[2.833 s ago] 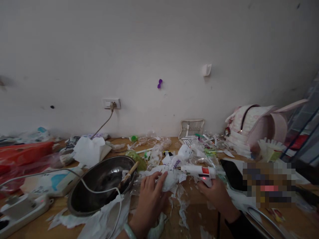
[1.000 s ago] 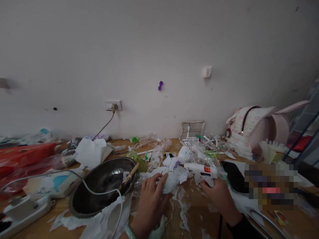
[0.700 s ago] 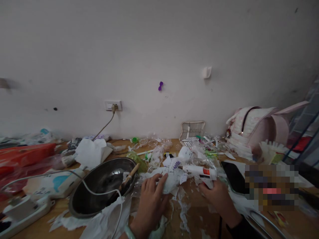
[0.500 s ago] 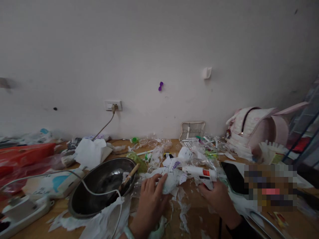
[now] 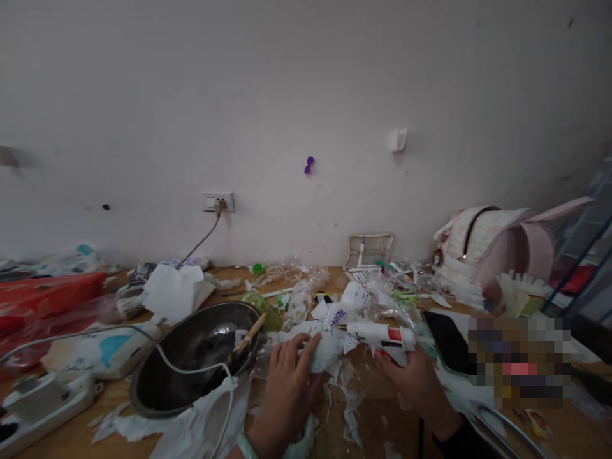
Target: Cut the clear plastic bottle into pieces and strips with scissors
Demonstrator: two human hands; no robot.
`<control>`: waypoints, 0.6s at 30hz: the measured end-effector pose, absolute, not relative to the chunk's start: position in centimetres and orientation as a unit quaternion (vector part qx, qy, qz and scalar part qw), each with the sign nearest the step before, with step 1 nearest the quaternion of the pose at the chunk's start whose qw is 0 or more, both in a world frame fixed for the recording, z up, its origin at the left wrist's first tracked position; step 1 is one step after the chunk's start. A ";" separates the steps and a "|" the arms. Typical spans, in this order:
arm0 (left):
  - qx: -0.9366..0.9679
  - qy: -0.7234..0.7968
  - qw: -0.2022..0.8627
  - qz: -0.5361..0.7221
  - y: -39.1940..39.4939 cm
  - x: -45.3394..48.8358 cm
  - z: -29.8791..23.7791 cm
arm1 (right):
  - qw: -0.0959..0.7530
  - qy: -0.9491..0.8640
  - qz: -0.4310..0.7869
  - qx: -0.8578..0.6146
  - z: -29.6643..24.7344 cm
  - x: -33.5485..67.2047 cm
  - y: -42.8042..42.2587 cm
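One glue gun [image 5: 380, 334] is located right of the bowl [image 5: 203, 338]; the right hand [image 5: 415, 386] has its fingers closed around it. Tip position: just beside the white bundle [image 5: 326, 352]. Left hand [image 5: 292, 379]: between bowl and glue gun, fingers slightly parted at the bundle; grip cannot be determined. Surface: wooden table [image 5: 375, 395]. Wall [image 5: 306, 76]: behind the bowl. Backpack [image 5: 500, 252]: far right of it.

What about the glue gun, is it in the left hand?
No, the right hand holds the glue gun, its tip pointing toward the left hand.
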State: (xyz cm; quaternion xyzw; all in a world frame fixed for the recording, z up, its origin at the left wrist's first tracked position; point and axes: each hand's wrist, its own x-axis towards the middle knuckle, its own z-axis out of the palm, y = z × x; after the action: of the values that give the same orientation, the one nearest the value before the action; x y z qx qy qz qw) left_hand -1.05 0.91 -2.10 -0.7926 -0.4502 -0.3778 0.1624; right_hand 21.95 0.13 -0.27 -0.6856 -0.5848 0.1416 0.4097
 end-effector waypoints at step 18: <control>-0.795 -0.449 0.152 -0.380 1.1 -1.3 -2.7 | 0.365 -0.558 0.129 -0.734 -0.6 22.4 0.5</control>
State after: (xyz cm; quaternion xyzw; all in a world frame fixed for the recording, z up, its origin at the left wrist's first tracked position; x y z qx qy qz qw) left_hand -1.25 1.11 -2.72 -0.7945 -0.4487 -0.3798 0.1523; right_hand 22.39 0.54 -0.55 -0.7339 -0.5583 0.1291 0.3647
